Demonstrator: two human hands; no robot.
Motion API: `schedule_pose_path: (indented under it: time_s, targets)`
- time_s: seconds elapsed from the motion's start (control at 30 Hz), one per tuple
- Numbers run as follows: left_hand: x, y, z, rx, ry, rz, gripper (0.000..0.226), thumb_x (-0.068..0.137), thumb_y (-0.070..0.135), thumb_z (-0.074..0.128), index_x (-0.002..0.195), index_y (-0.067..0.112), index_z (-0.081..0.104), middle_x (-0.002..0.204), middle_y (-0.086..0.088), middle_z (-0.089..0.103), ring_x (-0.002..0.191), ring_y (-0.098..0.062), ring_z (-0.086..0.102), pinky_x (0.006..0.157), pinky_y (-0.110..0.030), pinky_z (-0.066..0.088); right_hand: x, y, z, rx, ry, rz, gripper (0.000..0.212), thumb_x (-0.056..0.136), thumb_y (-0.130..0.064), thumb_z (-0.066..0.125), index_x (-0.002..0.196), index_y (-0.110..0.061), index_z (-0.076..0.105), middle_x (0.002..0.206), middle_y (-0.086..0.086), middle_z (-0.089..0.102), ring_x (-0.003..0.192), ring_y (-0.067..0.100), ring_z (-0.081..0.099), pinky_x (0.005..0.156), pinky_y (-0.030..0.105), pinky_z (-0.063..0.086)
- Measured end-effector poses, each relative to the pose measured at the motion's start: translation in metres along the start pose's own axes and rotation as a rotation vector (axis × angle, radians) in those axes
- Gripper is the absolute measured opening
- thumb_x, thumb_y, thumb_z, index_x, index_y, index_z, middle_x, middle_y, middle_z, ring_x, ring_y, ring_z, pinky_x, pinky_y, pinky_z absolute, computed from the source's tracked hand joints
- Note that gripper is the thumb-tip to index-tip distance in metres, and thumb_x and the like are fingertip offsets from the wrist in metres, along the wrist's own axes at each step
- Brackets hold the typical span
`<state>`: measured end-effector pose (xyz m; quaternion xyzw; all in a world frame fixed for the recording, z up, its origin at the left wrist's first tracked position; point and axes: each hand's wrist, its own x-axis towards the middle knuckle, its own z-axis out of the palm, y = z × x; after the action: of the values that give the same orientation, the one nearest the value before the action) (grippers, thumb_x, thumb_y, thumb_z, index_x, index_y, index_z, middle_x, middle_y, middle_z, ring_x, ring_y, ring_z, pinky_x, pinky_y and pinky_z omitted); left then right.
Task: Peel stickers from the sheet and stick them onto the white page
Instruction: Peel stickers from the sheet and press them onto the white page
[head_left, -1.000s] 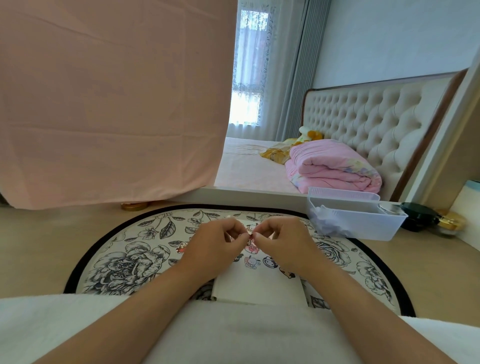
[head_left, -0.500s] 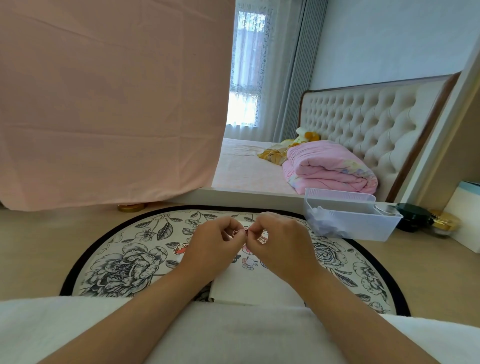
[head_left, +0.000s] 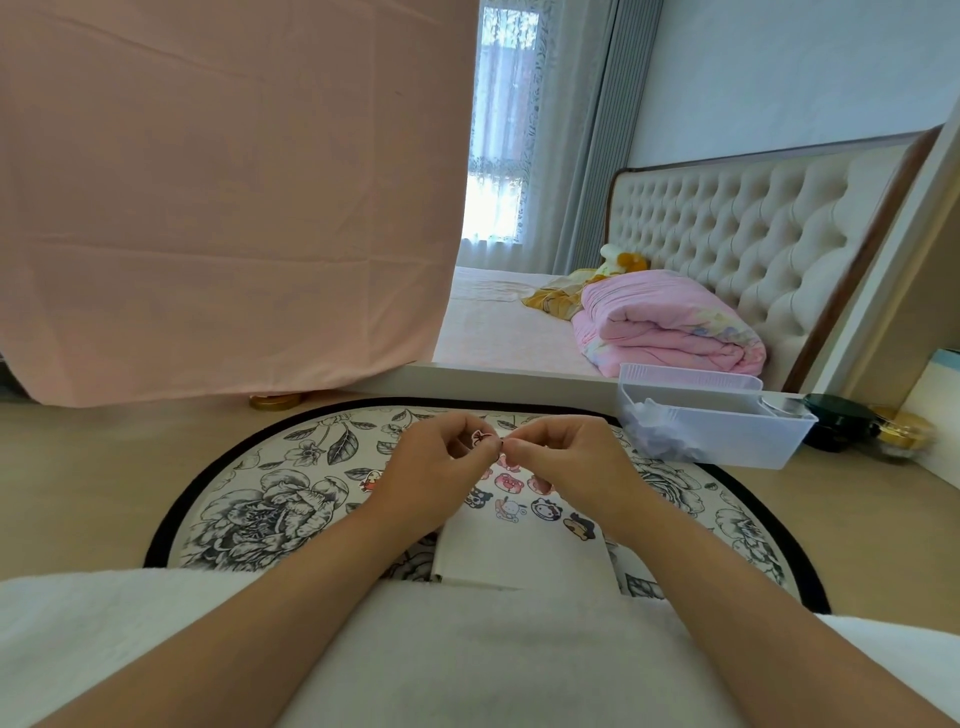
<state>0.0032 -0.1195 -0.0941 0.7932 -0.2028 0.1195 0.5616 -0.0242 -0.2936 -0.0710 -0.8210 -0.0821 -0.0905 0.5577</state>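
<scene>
- sticker (head_left: 477, 439): small; pinched betw. thumb & forefinger of L hand (head_left: 436, 467); held above far end of page (head_left: 519, 556)
- R hand (head_left: 563, 457): fingers curled, tips meeting just beside sticker; can't tell if they grip it
- page: on mat (head_left: 260, 514), mid; rows of stuck stickers (head_left: 543, 508) at its far end
- bin (head_left: 727, 441): at mat's far-right edge

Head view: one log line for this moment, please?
left hand: pinches small sticker | right hand: fingers pinched beside it | white page: on floral mat, bears stickers
</scene>
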Motion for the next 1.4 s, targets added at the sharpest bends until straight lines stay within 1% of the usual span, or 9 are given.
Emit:
schedule_pose_path:
  time_s: [0.17, 0.33, 0.43, 0.63, 0.83, 0.97, 1.13, 1.23, 1.4]
  targets:
    - [0.0, 0.0, 0.0, -0.029, -0.011, 0.003, 0.013, 0.091, 0.021, 0.069, 0.079, 0.025, 0.074, 0.064, -0.004, 0.065, 0.058, -0.008, 0.053, 0.057, -0.025, 0.046, 0.003, 0.004, -0.001, -0.063, 0.007, -0.039, 0.007, 0.088, -0.02, 0.075, 0.083, -0.018, 0.079, 0.077, 0.008, 0.074, 0.056, 0.01, 0.056, 0.059, 0.031, 0.051]
    - [-0.001, 0.0, 0.001, -0.012, -0.027, -0.006, 0.015, 0.091, 0.019, 0.069, 0.077, 0.025, 0.073, 0.055, 0.011, 0.056, 0.053, -0.005, 0.048, 0.054, -0.02, 0.044, 0.004, 0.008, 0.003, -0.189, 0.019, -0.084, 0.01, 0.091, -0.02, 0.071, 0.082, -0.02, 0.077, 0.07, -0.004, 0.07, 0.051, 0.001, 0.053, 0.053, 0.018, 0.043]
    - [0.0, -0.002, 0.0, -0.018, -0.024, -0.027, 0.014, 0.092, 0.019, 0.068, 0.078, 0.021, 0.073, 0.053, 0.013, 0.058, 0.052, -0.005, 0.049, 0.055, -0.024, 0.045, 0.005, 0.006, 0.001, -0.144, -0.036, -0.047, 0.008, 0.093, -0.018, 0.07, 0.088, -0.017, 0.076, 0.08, 0.004, 0.072, 0.052, 0.01, 0.056, 0.051, 0.024, 0.047]
    - [0.0, 0.0, -0.001, -0.019, -0.031, -0.031, 0.017, 0.091, 0.02, 0.069, 0.075, 0.025, 0.072, 0.054, 0.013, 0.057, 0.052, -0.005, 0.048, 0.054, -0.021, 0.044, 0.002, 0.0, -0.009, -0.034, -0.118, 0.03, 0.015, 0.096, -0.021, 0.067, 0.094, -0.01, 0.076, 0.087, 0.007, 0.075, 0.054, 0.013, 0.058, 0.045, 0.015, 0.04]
    - [0.0, 0.001, -0.001, -0.028, -0.047, -0.044, 0.015, 0.091, 0.02, 0.068, 0.077, 0.023, 0.073, 0.059, 0.006, 0.059, 0.055, -0.009, 0.05, 0.056, -0.024, 0.045, 0.004, 0.002, -0.008, -0.148, -0.075, -0.038, 0.009, 0.093, -0.019, 0.07, 0.09, -0.013, 0.076, 0.083, 0.005, 0.075, 0.055, 0.014, 0.058, 0.059, 0.03, 0.051]
    - [0.0, 0.001, -0.001, -0.027, -0.042, -0.044, 0.017, 0.091, 0.019, 0.068, 0.075, 0.024, 0.071, 0.059, 0.004, 0.059, 0.055, -0.009, 0.049, 0.054, -0.022, 0.044, 0.005, 0.002, -0.005, -0.206, -0.053, -0.087, 0.008, 0.092, -0.02, 0.071, 0.087, -0.018, 0.076, 0.08, 0.001, 0.074, 0.053, 0.011, 0.057, 0.057, 0.026, 0.052]
    - [-0.001, 0.003, 0.0, -0.005, -0.04, -0.028, 0.018, 0.091, 0.019, 0.069, 0.074, 0.026, 0.071, 0.059, 0.005, 0.054, 0.053, -0.005, 0.044, 0.052, -0.017, 0.04, 0.003, 0.002, -0.002, -0.371, 0.004, -0.194, 0.013, 0.091, -0.022, 0.069, 0.08, -0.024, 0.076, 0.069, -0.016, 0.071, 0.052, 0.001, 0.056, 0.054, 0.016, 0.047]
    - [-0.002, 0.004, 0.001, 0.001, -0.038, -0.023, 0.016, 0.09, 0.019, 0.069, 0.075, 0.023, 0.071, 0.055, 0.012, 0.051, 0.049, -0.002, 0.041, 0.05, -0.013, 0.037, 0.002, 0.004, 0.0, -0.526, 0.048, -0.275, 0.013, 0.089, -0.028, 0.066, 0.079, -0.028, 0.073, 0.067, -0.021, 0.066, 0.056, 0.002, 0.057, 0.056, 0.018, 0.044]
    - [-0.002, 0.004, 0.002, 0.015, -0.043, -0.014, 0.018, 0.091, 0.018, 0.068, 0.075, 0.024, 0.07, 0.047, 0.019, 0.047, 0.046, -0.001, 0.041, 0.049, -0.01, 0.034, -0.001, 0.005, 0.003, -0.693, 0.137, -0.404, 0.012, 0.087, -0.03, 0.064, 0.077, -0.028, 0.071, 0.07, -0.018, 0.066, 0.063, 0.0, 0.056, 0.063, 0.026, 0.051]
